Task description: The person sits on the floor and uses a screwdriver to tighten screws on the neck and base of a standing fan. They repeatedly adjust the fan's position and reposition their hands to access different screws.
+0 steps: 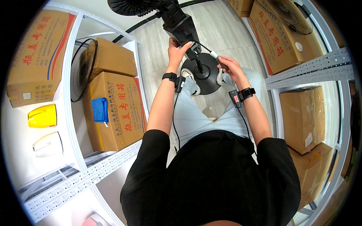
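Observation:
A black pedestal fan (181, 28) stands between my feet on its round base (207, 87), its motor head at the top of the view. My left hand (177, 52) is closed around the lower part of the fan's boxy housing, thumb pointing toward the pole. In my right hand (230, 68) is a screwdriver (213, 55) with a dark handle, a white collar and a thin dark shaft. The shaft slants up and left to the housing's right side, close to my left thumb. Whether the tip sits in a screw is too small to tell.
A white shelf (81, 113) on the left carries cardboard boxes (113, 113), a black fan guard (83, 69), a blue cloth (100, 110), a yellow kettle (43, 116) and a white one (49, 145). Another rack (313, 71) on the right holds boxes (301, 116) and a round fan grille (288, 15).

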Demonstrator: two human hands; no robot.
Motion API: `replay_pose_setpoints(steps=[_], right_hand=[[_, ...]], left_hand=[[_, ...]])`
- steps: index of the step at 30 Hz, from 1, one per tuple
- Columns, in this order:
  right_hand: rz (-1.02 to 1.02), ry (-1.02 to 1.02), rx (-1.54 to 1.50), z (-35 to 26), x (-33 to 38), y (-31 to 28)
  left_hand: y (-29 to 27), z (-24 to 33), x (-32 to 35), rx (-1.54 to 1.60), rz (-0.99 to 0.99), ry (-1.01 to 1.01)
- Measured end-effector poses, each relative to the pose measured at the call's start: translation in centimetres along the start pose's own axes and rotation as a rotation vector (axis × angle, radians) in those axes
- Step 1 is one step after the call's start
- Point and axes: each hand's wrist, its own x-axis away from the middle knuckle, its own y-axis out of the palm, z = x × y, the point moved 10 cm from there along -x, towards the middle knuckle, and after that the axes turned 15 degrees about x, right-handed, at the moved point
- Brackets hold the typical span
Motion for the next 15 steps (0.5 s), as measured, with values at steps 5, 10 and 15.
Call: replay_pose_setpoints(steps=[5,10,15], right_hand=[[-0.271,0.242,-0.494,2.9,-1.5,1.0],[0.146,-0.141,0.396,-0.9,0.1,-0.4],[0.383,-0.497,0.764,-4.0,1.3,-0.7]], left_hand=[[0.3,0.3,0.0,-0.001,-0.008,-0.007],[0.0,0.1,0.0,-0.022,-0.009,0.021],[0.1,0.1,-0.1,-0.008,-0.005,0.023]])
